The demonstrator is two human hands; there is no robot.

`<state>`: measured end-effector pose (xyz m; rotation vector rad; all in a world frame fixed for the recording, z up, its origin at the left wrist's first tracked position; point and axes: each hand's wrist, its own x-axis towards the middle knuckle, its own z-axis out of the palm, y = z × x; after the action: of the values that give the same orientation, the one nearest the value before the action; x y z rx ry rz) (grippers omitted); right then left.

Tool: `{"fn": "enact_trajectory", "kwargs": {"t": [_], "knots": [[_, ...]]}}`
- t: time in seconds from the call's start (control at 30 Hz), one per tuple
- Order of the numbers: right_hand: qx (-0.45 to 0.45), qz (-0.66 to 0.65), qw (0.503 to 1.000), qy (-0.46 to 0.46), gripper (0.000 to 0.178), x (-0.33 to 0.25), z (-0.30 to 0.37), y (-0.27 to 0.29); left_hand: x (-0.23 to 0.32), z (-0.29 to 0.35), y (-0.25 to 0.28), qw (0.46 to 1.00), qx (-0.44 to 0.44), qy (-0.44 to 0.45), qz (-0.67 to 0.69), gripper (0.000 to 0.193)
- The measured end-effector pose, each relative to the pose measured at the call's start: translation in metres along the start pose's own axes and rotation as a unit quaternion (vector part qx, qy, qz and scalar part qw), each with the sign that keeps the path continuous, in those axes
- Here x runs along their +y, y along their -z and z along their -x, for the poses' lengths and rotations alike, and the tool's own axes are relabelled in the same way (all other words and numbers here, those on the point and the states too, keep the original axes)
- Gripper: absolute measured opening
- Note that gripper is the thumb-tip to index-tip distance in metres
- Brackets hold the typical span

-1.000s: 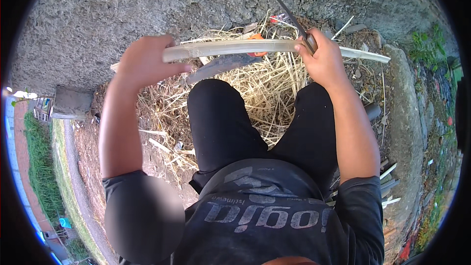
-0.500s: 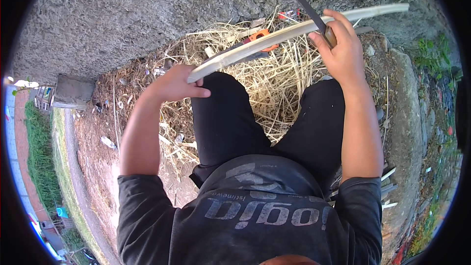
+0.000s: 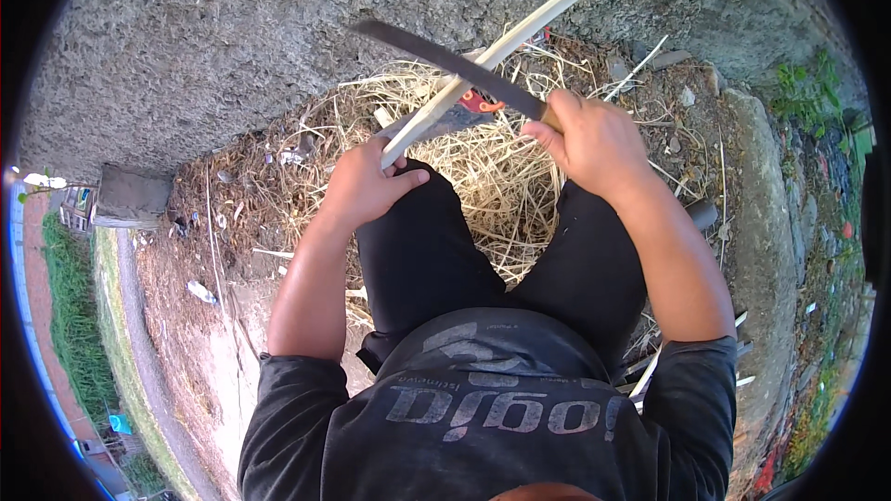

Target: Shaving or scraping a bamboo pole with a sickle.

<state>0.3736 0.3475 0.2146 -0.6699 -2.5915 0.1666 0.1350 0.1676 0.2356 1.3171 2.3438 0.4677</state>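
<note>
My left hand (image 3: 367, 184) grips the near end of a long, pale bamboo strip (image 3: 568, 2), above my left knee. The strip slants up and away to the right, past the upper edge of the view. In my right hand (image 3: 599, 141) is the handle of a machete (image 3: 418, 44), fingers wrapped round it. Its dark blade points up and left and crosses over the strip about midway along the visible length. Whether the edge touches the strip I cannot tell.
Pale shavings (image 3: 487, 204) pile up between my knees. A tool with an orange-and-red handle (image 3: 483, 104) lies beyond, partly hidden by the strip and blade. A rough grey wall (image 3: 232, 56) rises ahead. A concrete ledge (image 3: 772, 195) runs along the right, and a grey block (image 3: 135, 193) stands at left.
My right hand has turned the machete, so its blade now points left across the strip. The strip's far end has swung upward, and my left hand has moved slightly right and down.
</note>
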Motion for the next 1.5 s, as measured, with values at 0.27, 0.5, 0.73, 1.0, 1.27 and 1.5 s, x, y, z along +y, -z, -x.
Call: {"fn": "enact_trajectory", "kwargs": {"t": [0.27,0.5,0.73,1.0,1.27,1.5], "knots": [[0.022,0.044,0.974,-0.220,0.052,0.051,-0.009,0.049,-0.022,0.015,-0.006,0.999,0.036,0.021,-0.025,0.049],[-0.104,-0.558,0.761,-0.315,0.058,0.043,0.001,0.045,-0.028,0.012,-0.016,0.995,0.085,-0.017,-0.046,0.060],[-0.248,-0.593,0.714,-0.279,0.061,0.008,-0.008,0.030,-0.027,0.013,-0.015,0.997,0.063,-0.019,-0.049,0.061],[-0.094,-0.690,0.642,-0.321,0.058,0.037,-0.004,0.032,-0.034,0.008,-0.020,0.997,0.080,-0.003,-0.005,0.061],[-0.199,-0.648,0.666,-0.312,0.060,0.013,-0.008,0.020,-0.030,0.008,-0.016,0.998,0.058,0.023,0.008,0.059],[-0.181,-0.439,0.839,-0.266,0.057,0.006,-0.010,0.021,-0.028,0.006,-0.016,0.998,0.055,0.030,0.030,0.052]]}}
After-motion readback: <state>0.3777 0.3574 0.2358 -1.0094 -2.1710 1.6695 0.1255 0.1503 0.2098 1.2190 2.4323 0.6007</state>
